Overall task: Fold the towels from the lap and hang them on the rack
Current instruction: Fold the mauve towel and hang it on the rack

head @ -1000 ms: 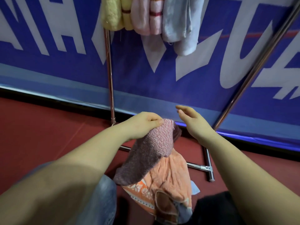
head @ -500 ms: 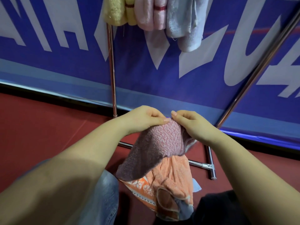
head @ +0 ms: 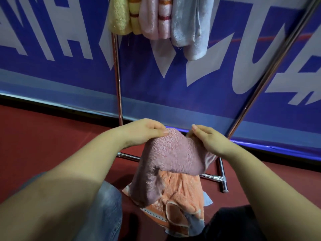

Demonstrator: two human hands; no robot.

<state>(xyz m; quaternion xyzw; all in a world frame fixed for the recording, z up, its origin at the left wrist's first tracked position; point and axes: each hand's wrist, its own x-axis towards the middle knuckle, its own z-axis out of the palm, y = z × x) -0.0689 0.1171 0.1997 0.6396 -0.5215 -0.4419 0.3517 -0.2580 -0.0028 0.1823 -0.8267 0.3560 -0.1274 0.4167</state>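
A mauve terry towel [head: 170, 160] is lifted above my lap. My left hand [head: 145, 131] pinches its top left edge and my right hand [head: 208, 140] grips its top right edge, so the cloth drapes between them. Under it lies an orange patterned towel [head: 182, 199] with a bit of pale blue cloth [head: 206, 200] beneath. At the top, a yellow towel [head: 121, 16], a pink striped towel [head: 156, 18] and a grey-blue towel [head: 191, 26] hang from the rack; its top bar is out of frame.
The rack's chrome upright [head: 117, 79] stands left of centre and a slanted pole [head: 271, 70] runs up to the right. Its foot bars [head: 220, 178] lie on the red floor [head: 43, 145]. A blue banner [head: 52, 70] fills the background.
My right hand has come in from open air and taken the mauve towel's right edge. Both hands have since drawn slightly apart, spreading the cloth.
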